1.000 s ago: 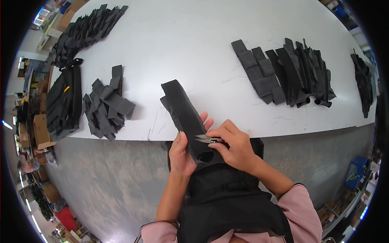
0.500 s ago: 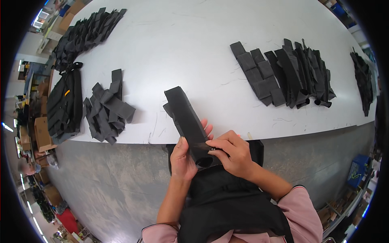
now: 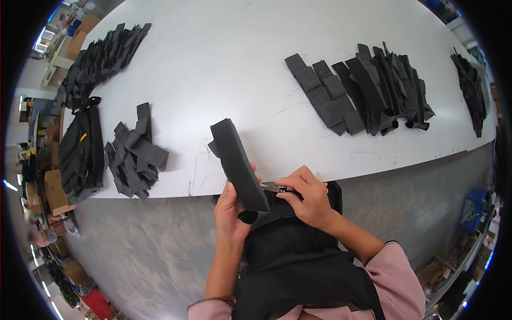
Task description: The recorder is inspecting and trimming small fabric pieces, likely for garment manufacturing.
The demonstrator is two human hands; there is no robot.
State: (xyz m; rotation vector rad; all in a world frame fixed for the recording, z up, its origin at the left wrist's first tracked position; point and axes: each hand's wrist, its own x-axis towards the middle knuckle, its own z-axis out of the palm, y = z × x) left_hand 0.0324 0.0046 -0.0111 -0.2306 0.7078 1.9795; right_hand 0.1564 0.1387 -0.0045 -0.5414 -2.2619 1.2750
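A long black fabric piece (image 3: 238, 165), folded and with a rolled open end toward me, is gripped by my left hand (image 3: 229, 213), thumb on its near side and fingers behind. My right hand (image 3: 310, 198) is closed round a pair of thread snips (image 3: 273, 187), whose metal blades point left at the fabric's right edge, near its lower end. A thin thread seems to hang close to the blades. Beyond my left hand, a small heap of dark fabric pieces (image 3: 136, 154) lies on the white table (image 3: 213, 69).
A row of dark fabric pieces (image 3: 362, 90) lies at the right, with another bundle (image 3: 470, 90) by the far right edge. At the left are a black backpack (image 3: 82, 149) and more stacked pieces (image 3: 106, 56). A blue crate (image 3: 473, 209) stands on the floor.
The snips have moved from lying across the fabric's lower part to its right edge, blades now in plain sight. The fabric has shifted slightly left and turned in my left hand.
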